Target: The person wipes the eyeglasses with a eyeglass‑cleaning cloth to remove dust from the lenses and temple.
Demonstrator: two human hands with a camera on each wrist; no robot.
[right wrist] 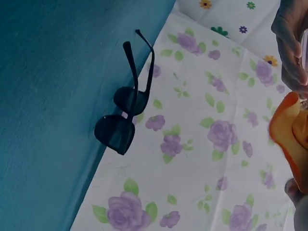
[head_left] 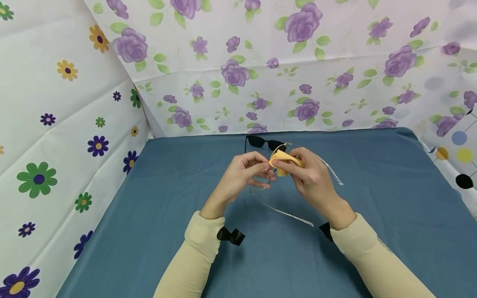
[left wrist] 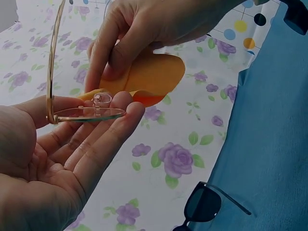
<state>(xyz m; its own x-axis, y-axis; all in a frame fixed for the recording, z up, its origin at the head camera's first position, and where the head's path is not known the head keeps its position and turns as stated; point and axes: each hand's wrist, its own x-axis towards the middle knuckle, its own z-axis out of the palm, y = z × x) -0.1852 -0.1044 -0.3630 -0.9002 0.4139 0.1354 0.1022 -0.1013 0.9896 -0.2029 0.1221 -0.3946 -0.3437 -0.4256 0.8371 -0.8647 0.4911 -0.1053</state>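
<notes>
Thin gold-rimmed clear glasses (left wrist: 91, 114) are held up off the table, their temples (head_left: 288, 214) spread toward the right. My left hand (head_left: 244, 176) pinches the frame near one lens, with its other fingers stretched under that lens in the left wrist view. Between the fingers and thumb of my right hand (head_left: 314, 178) is a yellow-orange cloth (head_left: 282, 159), folded over part of the glasses near the nose bridge. How much of the far lens the cloth covers, I cannot tell.
Black sunglasses (head_left: 265, 142) lie at the back edge of the blue-covered table (head_left: 167, 198), just beyond my hands. A white cloth with purple flowers (head_left: 208, 82) hangs behind, and another flowered cloth (head_left: 74, 124) is on the left.
</notes>
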